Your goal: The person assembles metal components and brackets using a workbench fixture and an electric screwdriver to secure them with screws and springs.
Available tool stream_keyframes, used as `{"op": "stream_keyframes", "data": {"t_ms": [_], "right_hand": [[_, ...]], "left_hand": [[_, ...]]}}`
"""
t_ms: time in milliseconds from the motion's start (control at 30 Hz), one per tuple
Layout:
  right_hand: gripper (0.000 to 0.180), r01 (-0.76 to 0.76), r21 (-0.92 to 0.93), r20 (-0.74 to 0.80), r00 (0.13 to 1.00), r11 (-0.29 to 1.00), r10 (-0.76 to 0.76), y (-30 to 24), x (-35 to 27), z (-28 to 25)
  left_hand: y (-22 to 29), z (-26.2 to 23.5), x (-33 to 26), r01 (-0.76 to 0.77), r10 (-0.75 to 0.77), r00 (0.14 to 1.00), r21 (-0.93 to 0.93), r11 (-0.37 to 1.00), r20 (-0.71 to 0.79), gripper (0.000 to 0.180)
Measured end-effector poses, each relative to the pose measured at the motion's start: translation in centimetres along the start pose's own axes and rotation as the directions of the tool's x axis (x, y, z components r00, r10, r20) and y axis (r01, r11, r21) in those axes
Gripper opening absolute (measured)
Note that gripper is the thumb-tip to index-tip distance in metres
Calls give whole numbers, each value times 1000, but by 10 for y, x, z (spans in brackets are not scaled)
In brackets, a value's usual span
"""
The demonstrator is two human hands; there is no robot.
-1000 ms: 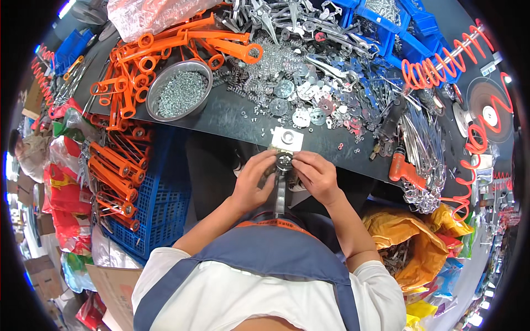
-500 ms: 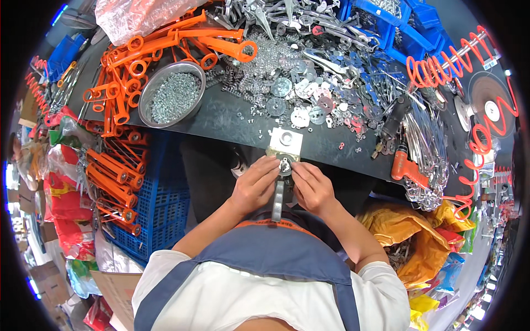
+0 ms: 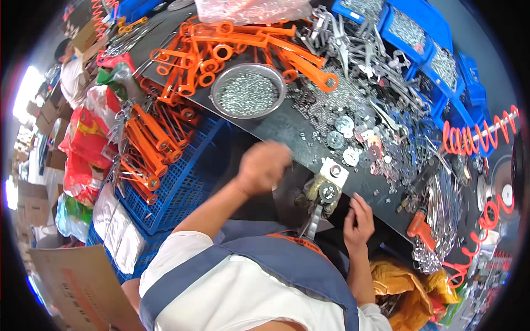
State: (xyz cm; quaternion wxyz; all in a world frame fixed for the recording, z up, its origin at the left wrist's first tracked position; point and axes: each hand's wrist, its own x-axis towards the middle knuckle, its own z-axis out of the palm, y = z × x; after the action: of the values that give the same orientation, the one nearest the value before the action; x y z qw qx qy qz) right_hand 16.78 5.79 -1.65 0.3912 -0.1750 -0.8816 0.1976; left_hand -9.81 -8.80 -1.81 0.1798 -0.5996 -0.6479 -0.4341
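Observation:
My left hand (image 3: 264, 166) is raised over the near edge of the dark workbench (image 3: 287, 129), fingers curled and blurred; whether it holds anything is hidden. It is nearest the steel bowl of small screws (image 3: 248, 91). My right hand (image 3: 358, 223) rests low by the bench's front edge with fingers loosely apart, nothing seen in it. Between the hands a small metal fixture with a round disc (image 3: 328, 188) stands at the bench edge, with a thin metal strip (image 3: 312, 222) hanging down from it toward my body.
Orange plastic handles (image 3: 243, 47) lie piled at the back and in a blue crate (image 3: 165, 182) on the left. Loose metal washers and discs (image 3: 364, 132) cover the right of the bench. Blue bins (image 3: 436, 44), orange coiled hoses (image 3: 475, 138) and an orange-handled tool (image 3: 420, 225) sit right.
Both hands have left the fixture they worked on together. The left hand has swung up and left toward the bowl; the right hand has dropped to the bench edge. The view has turned.

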Motion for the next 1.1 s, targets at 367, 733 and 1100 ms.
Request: {"op": "stream_keyframes", "data": {"t_ms": [367,733,1100], "right_hand": [[27,-391,71,6,920,917,392,6,-37,-11],[25,-448,144,55,894,882,445,8,-22,-12],[26,-329,215,80,944,920,319,1,-1,-31]], "left_hand": [[-367,-136,-80,573,-942,-252,-818,39,-222,18],[-305,-189,-35,339,-876,-323,-908,245,-357,20],[-295,-289,-2,-131,-757,382,-842,523,-530,14]]}}
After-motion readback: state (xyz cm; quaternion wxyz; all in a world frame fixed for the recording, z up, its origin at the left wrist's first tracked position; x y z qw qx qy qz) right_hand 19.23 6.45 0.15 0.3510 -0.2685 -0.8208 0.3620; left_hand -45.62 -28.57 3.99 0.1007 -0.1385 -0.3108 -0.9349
